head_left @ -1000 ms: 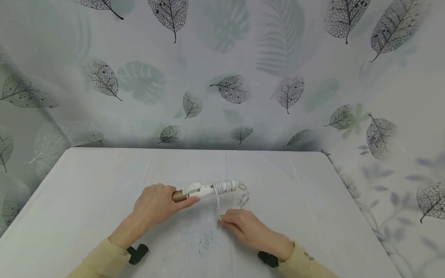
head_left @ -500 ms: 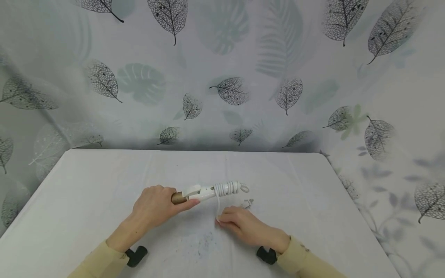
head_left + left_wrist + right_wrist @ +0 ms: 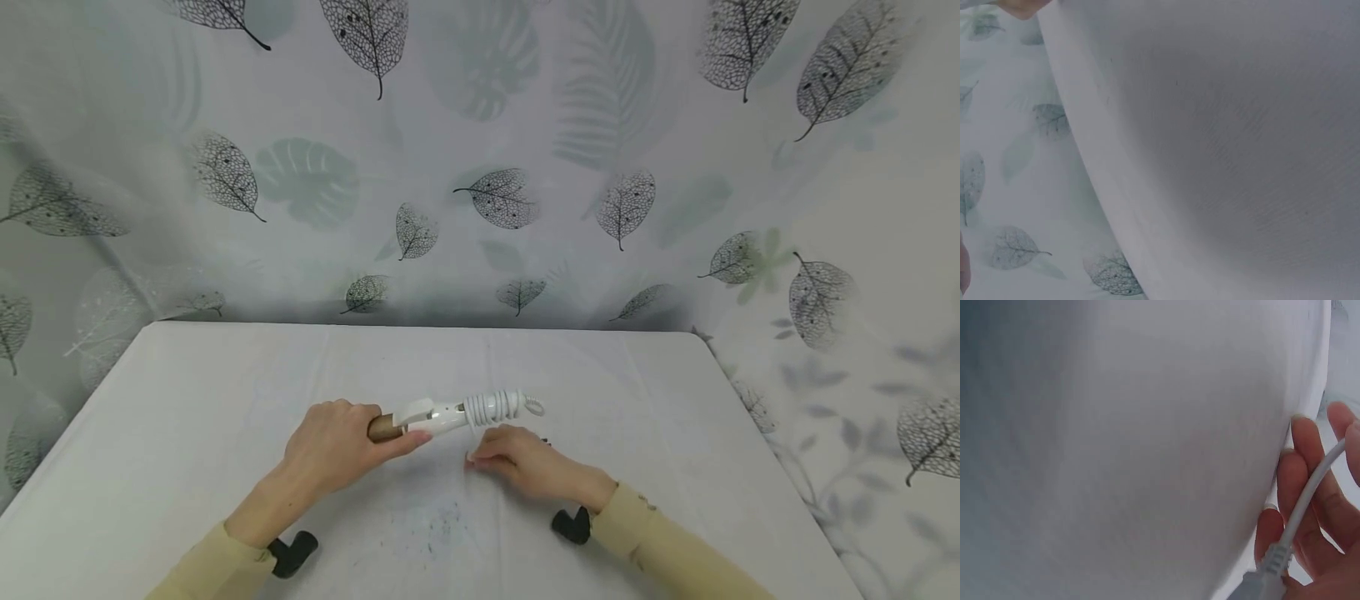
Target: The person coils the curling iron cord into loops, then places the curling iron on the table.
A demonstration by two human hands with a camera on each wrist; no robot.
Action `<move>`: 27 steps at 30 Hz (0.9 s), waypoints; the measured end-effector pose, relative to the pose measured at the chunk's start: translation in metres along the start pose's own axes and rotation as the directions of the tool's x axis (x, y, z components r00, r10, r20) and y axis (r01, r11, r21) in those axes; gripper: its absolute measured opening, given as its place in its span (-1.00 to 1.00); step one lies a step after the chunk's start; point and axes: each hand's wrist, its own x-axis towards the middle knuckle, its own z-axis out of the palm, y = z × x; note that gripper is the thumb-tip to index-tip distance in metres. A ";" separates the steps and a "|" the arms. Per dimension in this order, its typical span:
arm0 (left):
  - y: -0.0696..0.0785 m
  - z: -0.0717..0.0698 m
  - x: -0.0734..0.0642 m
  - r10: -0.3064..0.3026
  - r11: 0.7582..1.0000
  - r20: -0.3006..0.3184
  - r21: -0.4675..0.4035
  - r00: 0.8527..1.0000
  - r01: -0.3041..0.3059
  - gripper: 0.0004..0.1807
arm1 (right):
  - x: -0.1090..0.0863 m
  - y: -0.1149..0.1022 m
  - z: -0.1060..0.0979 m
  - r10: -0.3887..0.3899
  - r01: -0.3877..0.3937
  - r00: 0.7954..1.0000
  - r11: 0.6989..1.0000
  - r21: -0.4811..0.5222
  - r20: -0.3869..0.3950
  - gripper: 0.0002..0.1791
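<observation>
My left hand [image 3: 333, 439] grips the brown barrel of a white curling iron [image 3: 435, 416], its thumb stretched along the body. White cord [image 3: 491, 407] is wound in several turns around the iron's handle, with a small loop at the far end. Just below the coil, my right hand [image 3: 528, 462] pinches the cord's loose stretch between thumb and finger. The right wrist view shows the cord [image 3: 1310, 487] running across the fingers [image 3: 1319, 506] down to a white plug [image 3: 1260, 584]. The left wrist view catches only a bit of hand at its top edge.
A white-covered table [image 3: 247, 367] lies under both hands, with dark smudges [image 3: 442, 525] near its front middle. Behind it hangs a leaf-print curtain [image 3: 480, 250]. Black wrist devices [image 3: 295, 554] sit below each sleeve cuff.
My right hand has moved up and slightly left, closer to the coil, drawing the loose cord shorter. The dangling plug has gone mostly behind the hand. My left hand stays put on the iron.
</observation>
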 end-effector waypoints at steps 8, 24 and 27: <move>-0.001 0.000 -0.001 0.032 0.999 0.003 -0.014 0.999 -0.032 -0.28 | 0.011 0.009 -0.005 0.069 -0.072 0.997 0.995 -0.073 -0.046 -0.84; -0.002 0.004 -0.001 0.054 0.998 0.017 -0.044 0.998 -0.053 -0.29 | 0.028 0.026 -0.027 0.163 -0.170 0.983 0.981 -0.091 -0.079 -0.94; -0.003 0.006 -0.001 0.057 0.997 0.017 -0.048 0.998 -0.057 -0.29 | 0.031 0.028 -0.031 0.123 -0.134 0.987 0.984 -0.114 -0.098 -0.92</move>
